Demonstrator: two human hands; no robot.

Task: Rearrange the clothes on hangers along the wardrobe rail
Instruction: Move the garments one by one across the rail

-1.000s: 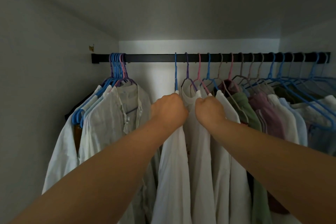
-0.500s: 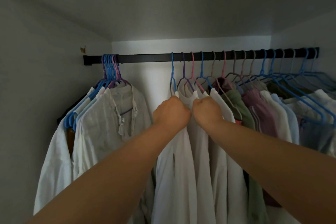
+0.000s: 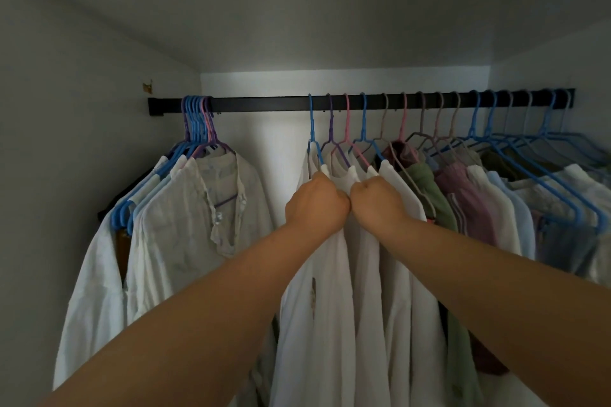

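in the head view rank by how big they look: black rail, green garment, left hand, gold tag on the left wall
1. black rail, spans most of the wardrobe
2. green garment, partly hidden
3. left hand, nearer the camera, so unsure against the garment
4. gold tag

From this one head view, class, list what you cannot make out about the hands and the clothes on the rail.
- Fingers of the left hand and right hand: curled away from the camera, so what each grips among the white shirts is hidden.
- Dark garment far left: covered by the pale shirts.
- Shirt hems: cut off by the bottom edge and the forearms.
- Right end of the rail: hangers crowd and overlap, too dim to count.
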